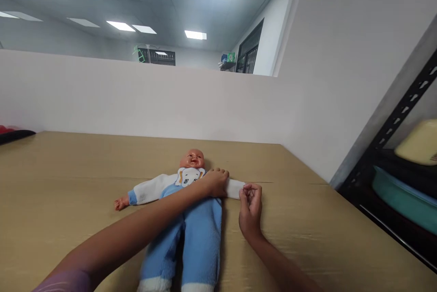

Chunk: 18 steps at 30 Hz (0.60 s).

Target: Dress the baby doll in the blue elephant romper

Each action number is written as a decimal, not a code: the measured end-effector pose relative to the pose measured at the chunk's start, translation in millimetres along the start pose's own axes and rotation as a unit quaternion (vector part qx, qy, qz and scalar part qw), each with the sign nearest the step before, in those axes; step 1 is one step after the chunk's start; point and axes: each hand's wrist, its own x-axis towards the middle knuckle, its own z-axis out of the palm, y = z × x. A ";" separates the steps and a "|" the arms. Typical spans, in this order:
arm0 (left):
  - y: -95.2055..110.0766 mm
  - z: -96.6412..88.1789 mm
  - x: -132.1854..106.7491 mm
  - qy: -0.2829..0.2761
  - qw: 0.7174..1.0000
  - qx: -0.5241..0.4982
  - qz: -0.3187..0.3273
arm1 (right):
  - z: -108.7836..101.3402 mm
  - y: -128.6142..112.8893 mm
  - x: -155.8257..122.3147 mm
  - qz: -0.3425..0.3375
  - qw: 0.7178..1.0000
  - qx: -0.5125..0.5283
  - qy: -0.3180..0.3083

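Note:
A baby doll [201,237] lies on its back on the wooden table, head away from me. It wears a blue and white outfit with an animal face on the chest. My left hand [216,183] reaches across the doll's body, its fingers closed around the upper part of the white sleeve [235,188] on the right. At that sleeve's outer end, my right hand [251,203] pinches the cuff, and the doll's hand on this side is hidden. On the left, the other sleeve [153,188] stretches outward, with a blue cuff and the doll's hand showing.
The tabletop [85,160] meets a low white wall [143,101] at the back. A black metal rack [385,137] on the right holds a teal basin [403,196] and a cream container [419,142]. A dark and red item [13,135] sits at the far left edge.

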 end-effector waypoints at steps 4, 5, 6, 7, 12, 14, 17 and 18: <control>-1.6 3.8 20.7 0.041 0.998 -0.052 -0.014 | -0.8 -0.9 3.2 0.001 1.000 0.019 0.022; -2.9 0.0 20.7 0.065 0.995 -0.071 -0.021 | -0.7 -1.4 3.6 0.002 1.000 0.019 0.024; -4.5 -5.4 19.6 0.091 0.991 -0.094 -0.030 | -0.3 -2.0 3.4 0.004 1.000 0.018 0.023; -6.3 -12.1 17.7 0.116 0.986 -0.116 -0.039 | 0.3 -2.8 2.8 0.006 1.000 0.017 0.017; -12.2 -51.1 2.2 0.232 0.920 -0.311 -0.054 | 6.4 -12.7 -7.3 0.032 0.989 0.060 -0.131; -10.6 -63.0 -7.8 0.231 0.855 -0.461 -0.054 | 9.3 -21.4 -14.0 0.047 0.972 0.090 -0.214; -5.5 -73.4 -24.7 0.197 0.767 -0.607 -0.064 | 13.8 -36.4 -24.6 0.060 0.945 0.136 -0.293; -4.0 -75.1 -29.7 0.198 0.743 -0.636 -0.070 | 15.4 -40.7 -27.7 0.063 0.940 0.149 -0.302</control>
